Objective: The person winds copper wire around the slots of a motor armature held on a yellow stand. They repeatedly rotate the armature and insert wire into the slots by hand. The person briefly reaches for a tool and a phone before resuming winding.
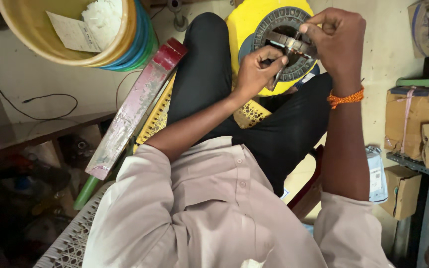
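My left hand pinches a thin metal tool whose tip meets a small dark metal part. My right hand, with an orange thread band at the wrist, grips that part from the right side. Both hands are raised above a round grey slotted core that rests on a yellow disc on the floor. My knees in black trousers sit on either side below the hands.
A stack of yellow, blue and green tubs holds paper at top left. A long red-and-pink painted bar leans beside a yellow woven stool. Cardboard boxes fill metal shelves on the right. A black cable trails over the floor.
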